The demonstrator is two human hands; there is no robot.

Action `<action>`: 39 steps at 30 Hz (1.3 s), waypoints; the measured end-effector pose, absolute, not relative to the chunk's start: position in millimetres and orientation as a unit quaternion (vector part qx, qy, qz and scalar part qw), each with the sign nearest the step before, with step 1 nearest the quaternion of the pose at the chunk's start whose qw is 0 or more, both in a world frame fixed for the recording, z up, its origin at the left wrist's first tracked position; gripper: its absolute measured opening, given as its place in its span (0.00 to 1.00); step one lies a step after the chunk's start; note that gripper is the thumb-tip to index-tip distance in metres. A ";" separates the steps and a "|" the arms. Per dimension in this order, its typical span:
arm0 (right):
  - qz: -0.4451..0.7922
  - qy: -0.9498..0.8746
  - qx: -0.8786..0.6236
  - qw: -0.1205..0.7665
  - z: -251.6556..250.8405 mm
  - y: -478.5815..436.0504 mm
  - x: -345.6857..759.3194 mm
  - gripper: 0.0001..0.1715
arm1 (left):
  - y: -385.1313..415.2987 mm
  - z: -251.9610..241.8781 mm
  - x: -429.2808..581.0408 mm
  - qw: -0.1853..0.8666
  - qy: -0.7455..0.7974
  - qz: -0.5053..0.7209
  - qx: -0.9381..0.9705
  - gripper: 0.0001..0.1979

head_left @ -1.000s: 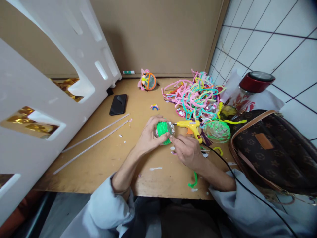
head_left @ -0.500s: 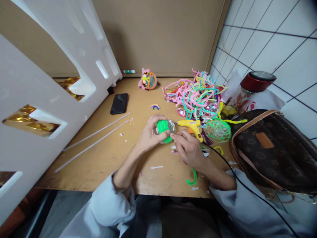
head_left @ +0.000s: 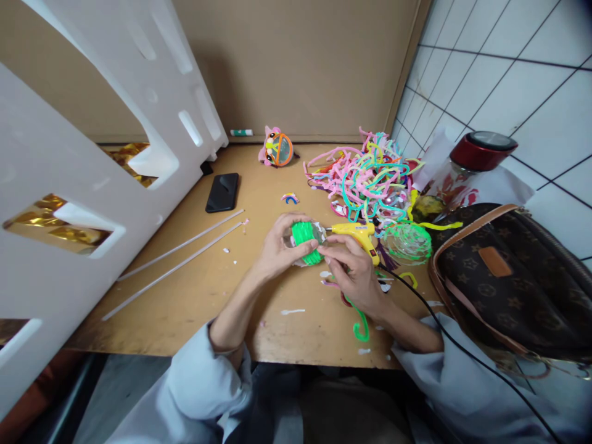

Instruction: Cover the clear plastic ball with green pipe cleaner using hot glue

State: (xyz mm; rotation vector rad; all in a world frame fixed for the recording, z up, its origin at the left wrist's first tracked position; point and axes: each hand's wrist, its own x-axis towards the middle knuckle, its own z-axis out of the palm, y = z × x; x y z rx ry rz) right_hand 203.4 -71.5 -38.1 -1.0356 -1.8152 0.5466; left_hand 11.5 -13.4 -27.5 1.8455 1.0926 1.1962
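Observation:
My left hand (head_left: 278, 248) is wrapped round a small clear ball (head_left: 316, 230) with bright green pipe cleaner wound about its middle. The left thumb presses on the green windings. On the ball's right side, the fingertips of my right hand (head_left: 355, 271) pinch close against the windings. From under that hand hangs the curled tail of a green pipe cleaner (head_left: 361, 327); the stretch inside the fingers is hidden. Just beyond the right hand lies a yellow hot glue gun (head_left: 355, 230), its nozzle pointing at the ball.
A tangled heap of coloured pipe cleaners (head_left: 365, 176) lies behind. At right are a red-lidded bottle (head_left: 481, 154), a brown handbag (head_left: 490, 277) and the glue gun's black cord (head_left: 430, 314). A phone (head_left: 222, 192), two white sticks (head_left: 185, 265) and a decorated ball (head_left: 277, 148) are farther left.
My right fingers have shifted slightly on the ball, the index finger straighter. The green tail below has swung a little to the right. My left hand has barely moved.

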 end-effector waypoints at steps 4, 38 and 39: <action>0.233 -0.739 -0.424 0.469 -38.0 -72.5 203.2 0.18 | -12.3 -28.0 11.9 0.337 0.414 0.464 0.707 0.23; 0.288 -0.722 -0.424 0.464 -34.7 -78.2 199.8 0.17 | -15.3 -18.0 15.9 0.434 0.456 0.471 0.618 0.23; 0.271 -0.730 -0.422 0.464 -34.7 -78.9 199.8 0.17 | -16.3 -15.9 16.0 0.446 0.464 0.466 0.607 0.23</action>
